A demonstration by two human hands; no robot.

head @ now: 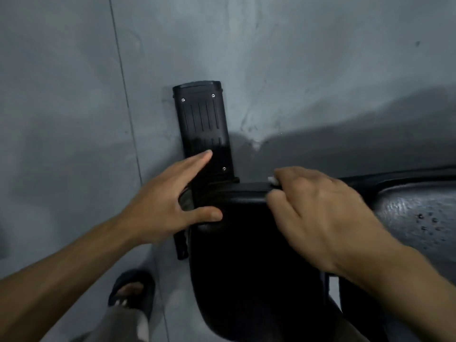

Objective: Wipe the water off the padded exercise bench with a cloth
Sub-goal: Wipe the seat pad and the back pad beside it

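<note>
The black padded bench (246, 243) fills the lower middle, seen from above, with its far end edge just under my hands. My right hand (318, 213) lies over that far edge, its fingers curled on a white cloth (272, 180); only a small corner of the cloth shows past the fingertips. My left hand (170, 198) is spread with straight fingers at the pad's left corner, its thumb pressing on the pad's edge and its fingers reaching over the black foot plate (204, 124). A second pad section (419, 213) at the right carries water drops.
A grey concrete floor (74, 119) surrounds the bench, with a seam running down the left. The black ribbed foot plate juts away from the bench end. My foot in a dark sandal (130, 290) stands at the lower left beside the bench.
</note>
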